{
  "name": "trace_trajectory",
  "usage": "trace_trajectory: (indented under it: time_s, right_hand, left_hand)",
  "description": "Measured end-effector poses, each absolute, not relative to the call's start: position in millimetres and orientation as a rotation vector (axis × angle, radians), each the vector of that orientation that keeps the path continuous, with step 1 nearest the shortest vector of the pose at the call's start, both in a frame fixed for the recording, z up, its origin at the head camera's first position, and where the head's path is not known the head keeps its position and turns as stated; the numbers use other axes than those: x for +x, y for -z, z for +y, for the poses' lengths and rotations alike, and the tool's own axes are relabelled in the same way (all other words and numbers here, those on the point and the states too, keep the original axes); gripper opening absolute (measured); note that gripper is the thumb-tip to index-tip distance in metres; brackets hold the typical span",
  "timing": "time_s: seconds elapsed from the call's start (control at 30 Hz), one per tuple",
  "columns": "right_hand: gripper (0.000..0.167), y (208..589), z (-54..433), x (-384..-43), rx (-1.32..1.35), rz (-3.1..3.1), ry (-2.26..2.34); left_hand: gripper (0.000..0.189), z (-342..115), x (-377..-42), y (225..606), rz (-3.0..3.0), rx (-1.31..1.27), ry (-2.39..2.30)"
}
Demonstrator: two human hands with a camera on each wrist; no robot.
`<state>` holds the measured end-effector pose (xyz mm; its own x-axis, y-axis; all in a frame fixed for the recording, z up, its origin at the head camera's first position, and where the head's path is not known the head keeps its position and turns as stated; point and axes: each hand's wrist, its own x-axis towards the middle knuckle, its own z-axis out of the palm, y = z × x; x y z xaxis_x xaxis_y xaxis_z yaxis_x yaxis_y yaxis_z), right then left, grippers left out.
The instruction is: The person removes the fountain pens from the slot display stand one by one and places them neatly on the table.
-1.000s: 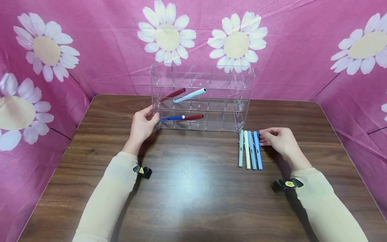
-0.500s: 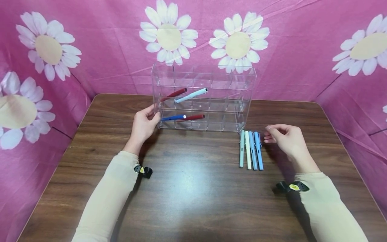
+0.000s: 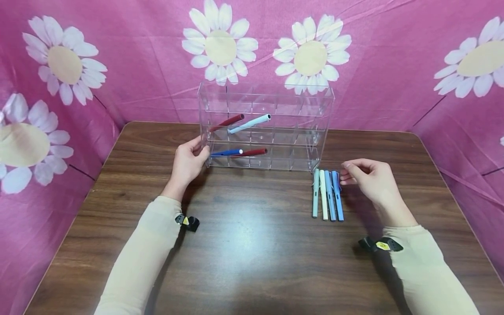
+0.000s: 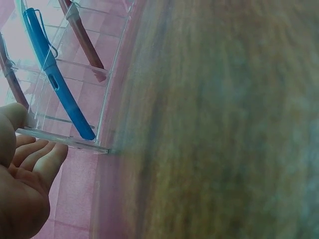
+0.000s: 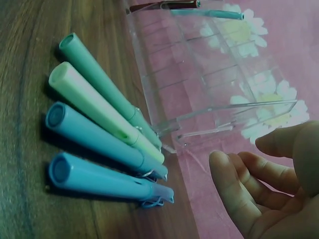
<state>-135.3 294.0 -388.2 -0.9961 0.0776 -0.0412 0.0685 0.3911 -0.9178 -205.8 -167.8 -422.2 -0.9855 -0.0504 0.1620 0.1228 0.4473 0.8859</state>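
Note:
A clear acrylic pen rack (image 3: 281, 164) with tiered compartments stands at the table's back. My left hand (image 3: 188, 161) grips its left side panel; in the left wrist view the thumb and fingers lie on either side of the panel. In the lower tier, a blue pen (image 3: 226, 153) and a dark red pen (image 3: 253, 152) lean. Higher up are another dark red pen (image 3: 227, 122) and a light blue pen (image 3: 250, 124). Beside the row of loose pens, my right hand (image 3: 372, 179) hovers with loosely bent fingers, holding nothing.
Right of the rack's front corner lie a grey-green pen (image 3: 315, 194), a cream pen (image 3: 323, 197), a grey-blue pen (image 3: 330, 197) and a blue pen (image 3: 337, 197), side by side. A pink floral cloth (image 3: 145, 65) rises behind the wooden table (image 3: 236, 262).
My right hand has drawn away from the blue pen at the row's right end, moving right and slightly back. My left hand stays on the rack.

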Motion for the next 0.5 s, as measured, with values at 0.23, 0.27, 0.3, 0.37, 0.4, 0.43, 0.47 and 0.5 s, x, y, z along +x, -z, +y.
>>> trace_trajectory:
  time_s: [0.23, 0.27, 0.3, 0.37, 0.4, 0.43, 0.47, 0.5]
  right_hand:
    - [0.023, 383, 287, -133, -0.106, -2.6, -1.743]
    - [0.023, 383, 286, -133, -0.093, -2.599, -1.746]
    - [0.023, 383, 286, -134, -0.079, -2.601, -1.743]
    - [0.025, 382, 284, -134, -0.043, -2.608, -1.727]
    - [0.027, 382, 283, -134, -0.025, -2.619, -1.711]
    - [0.028, 382, 282, -135, -0.001, -2.633, -1.682]
    - [0.03, 381, 281, -135, 0.024, -2.646, -1.655]
    - [0.031, 380, 280, -135, 0.043, -2.657, -1.636]
  left_hand:
    - [0.045, -170, -206, 426, -2.518, -0.052, 1.578]
    - [0.045, -170, -206, 427, -2.518, -0.054, 1.579]
    - [0.045, -170, -206, 427, -2.518, -0.057, 1.579]
    - [0.044, -170, -207, 427, -2.515, -0.07, 1.582]
    - [0.044, -170, -206, 426, -2.516, -0.075, 1.579]
    - [0.044, -169, -207, 426, -2.516, -0.08, 1.576]
    - [0.044, -169, -207, 425, -2.517, -0.084, 1.573]
    - [0.044, -169, -207, 425, -2.517, -0.086, 1.575]
